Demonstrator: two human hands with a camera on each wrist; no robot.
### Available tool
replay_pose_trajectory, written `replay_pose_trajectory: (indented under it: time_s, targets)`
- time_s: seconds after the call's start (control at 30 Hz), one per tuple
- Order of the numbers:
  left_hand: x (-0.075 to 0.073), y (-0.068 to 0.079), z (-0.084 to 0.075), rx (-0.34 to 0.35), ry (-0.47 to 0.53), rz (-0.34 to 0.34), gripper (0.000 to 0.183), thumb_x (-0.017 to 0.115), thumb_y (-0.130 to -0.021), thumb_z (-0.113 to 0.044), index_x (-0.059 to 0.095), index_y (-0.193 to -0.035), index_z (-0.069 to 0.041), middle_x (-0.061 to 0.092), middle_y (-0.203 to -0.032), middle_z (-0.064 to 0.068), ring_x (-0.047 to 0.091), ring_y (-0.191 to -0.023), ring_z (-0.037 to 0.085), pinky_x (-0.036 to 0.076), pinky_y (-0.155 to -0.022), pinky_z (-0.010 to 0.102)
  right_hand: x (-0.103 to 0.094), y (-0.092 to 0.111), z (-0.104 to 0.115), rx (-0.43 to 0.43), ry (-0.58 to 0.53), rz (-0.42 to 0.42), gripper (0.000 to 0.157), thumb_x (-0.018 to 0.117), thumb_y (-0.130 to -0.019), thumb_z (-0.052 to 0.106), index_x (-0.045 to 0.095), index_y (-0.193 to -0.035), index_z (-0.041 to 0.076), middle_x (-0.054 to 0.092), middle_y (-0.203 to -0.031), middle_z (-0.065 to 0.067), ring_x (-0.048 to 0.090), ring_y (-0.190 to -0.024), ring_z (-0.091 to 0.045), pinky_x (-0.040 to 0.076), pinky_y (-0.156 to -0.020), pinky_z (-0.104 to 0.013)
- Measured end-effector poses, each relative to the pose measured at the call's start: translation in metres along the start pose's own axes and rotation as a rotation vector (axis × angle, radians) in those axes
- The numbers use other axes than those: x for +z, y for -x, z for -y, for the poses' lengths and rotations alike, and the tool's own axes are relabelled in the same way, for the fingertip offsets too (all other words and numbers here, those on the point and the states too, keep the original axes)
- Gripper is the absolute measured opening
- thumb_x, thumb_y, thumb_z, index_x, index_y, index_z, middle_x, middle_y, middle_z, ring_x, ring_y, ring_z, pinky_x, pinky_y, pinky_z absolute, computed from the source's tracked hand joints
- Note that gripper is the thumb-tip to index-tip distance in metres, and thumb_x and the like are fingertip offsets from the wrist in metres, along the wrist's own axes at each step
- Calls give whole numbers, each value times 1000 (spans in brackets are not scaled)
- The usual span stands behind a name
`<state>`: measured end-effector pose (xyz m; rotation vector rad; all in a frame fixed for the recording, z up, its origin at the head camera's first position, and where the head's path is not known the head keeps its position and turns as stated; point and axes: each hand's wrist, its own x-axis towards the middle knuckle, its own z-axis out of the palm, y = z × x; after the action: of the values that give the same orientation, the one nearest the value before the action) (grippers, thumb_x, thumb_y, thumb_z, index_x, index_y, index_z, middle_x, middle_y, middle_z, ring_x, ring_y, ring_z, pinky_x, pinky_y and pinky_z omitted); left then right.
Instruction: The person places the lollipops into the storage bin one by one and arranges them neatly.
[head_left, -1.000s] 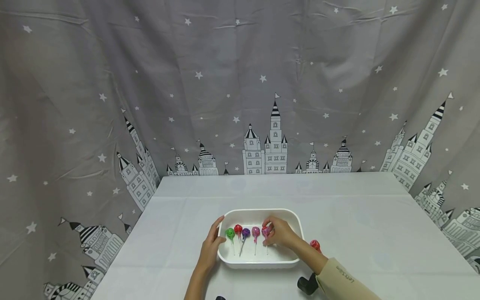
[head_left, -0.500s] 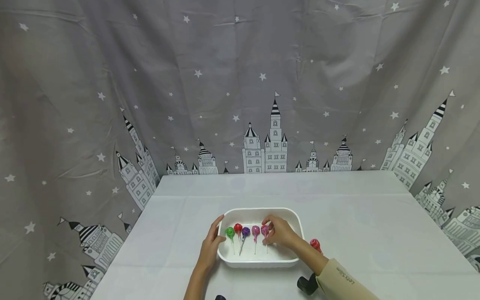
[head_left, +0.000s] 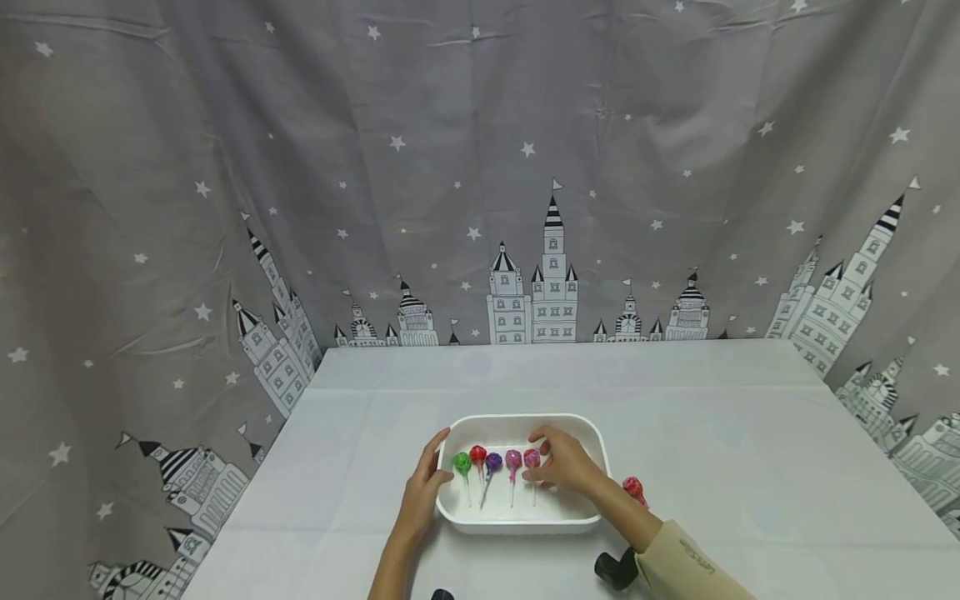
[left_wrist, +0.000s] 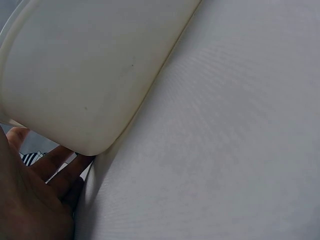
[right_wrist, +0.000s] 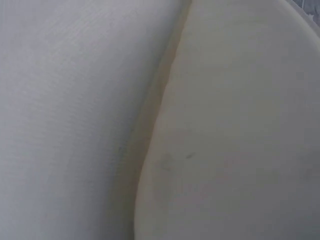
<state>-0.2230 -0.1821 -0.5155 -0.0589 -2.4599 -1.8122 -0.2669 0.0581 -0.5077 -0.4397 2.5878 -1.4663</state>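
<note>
In the head view a white tray (head_left: 525, 528) holds a row of wrapped lollipops: a green lollipop (head_left: 462, 463), a red lollipop (head_left: 477, 454), a purple lollipop (head_left: 492, 463) and two pink ones. My left hand (head_left: 418, 498) grips the tray's left side, thumb over the rim; the left wrist view has its fingers against the outer wall. Over the tray's right part, my right hand (head_left: 564, 463) has its fingers loosely bent about the rightmost pink lollipop (head_left: 532, 457), whose head shows uncovered. The thumb crosses its stick. The right wrist view contains only tray wall and cloth.
Another red lollipop (head_left: 633, 487) lies on the white table (head_left: 705, 467) just right of the tray, partly behind my right forearm. A black object (head_left: 615, 571) sits by the right sleeve. Behind the table hangs a grey curtain (head_left: 420, 167) with castles and stars.
The right fingers and thumb have lifted slightly from the rightmost pink lollipop, which stays in place. My left hand keeps its hold on the tray. The head view has shifted a little.
</note>
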Motion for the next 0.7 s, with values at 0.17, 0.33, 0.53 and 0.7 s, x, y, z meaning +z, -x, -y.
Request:
replay_pose_trajectory:
  time_s: [0.17,0.33,0.53,0.7]
  targets:
    - [-1,5,-17,-9,-10,9,62,47,-81,-4,37,-141,-15,34,-143,20,30,-130,42,25,-101,59,-1,4,5,-18,57,-30,53,78,-71,12,51,-115,-1,51,-98,-15,54,-60,-13,49,-47,-24]
    - [-1,-5,5,-13,9,6,62,48,-82,-5,38,-141,-23,34,-144,16,29,-131,39,23,-101,58,-8,12,14,-78,164,-58,51,78,-72,20,54,-114,3,55,-100,-15,55,-71,-17,46,-55,-23]
    - [1,-9,23,-8,11,-5,63,49,-81,-11,38,-140,-31,34,-145,12,28,-132,36,22,-102,57,-27,23,24,-158,135,-63,45,76,-74,18,56,-112,4,58,-103,-15,58,-77,-18,49,-64,-28]
    - [1,-9,22,-8,7,-3,63,49,-82,-11,37,-140,-31,32,-146,10,26,-133,36,21,-103,57,-50,31,30,-139,29,-108,34,71,-80,20,60,-109,6,61,-99,-9,60,-80,-16,53,-64,-28]
